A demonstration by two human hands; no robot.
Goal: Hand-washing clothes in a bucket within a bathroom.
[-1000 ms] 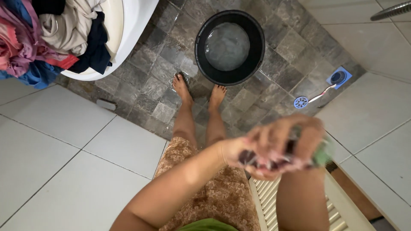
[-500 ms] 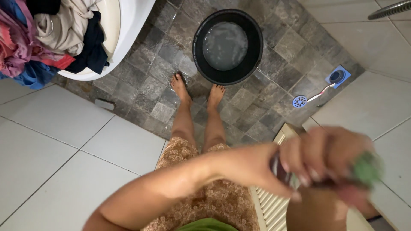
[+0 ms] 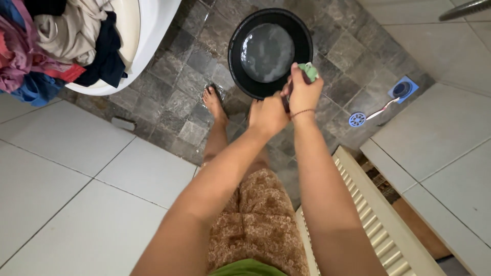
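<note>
Both my arms reach forward over the near rim of a black bucket (image 3: 236,38) that holds cloudy water (image 3: 268,51). My right hand (image 3: 303,93) pinches a small packet (image 3: 308,70) whose green end sticks up above my fingers. My left hand (image 3: 268,115) is closed right beside it, on the packet's dark lower end where the two hands meet. My bare feet stand on wet grey stone tiles just in front of the bucket.
A white tub (image 3: 153,30) heaped with clothes (image 3: 56,41) stands at the upper left. A round blue drain cover (image 3: 358,120), a thin white stick (image 3: 381,111) and a blue drain (image 3: 403,91) lie to the right. A white louvred door (image 3: 378,225) is at the lower right.
Both hands, which were held close to my body with the packet, have stretched forward and down to the bucket's near rim. The view has tilted slightly.
</note>
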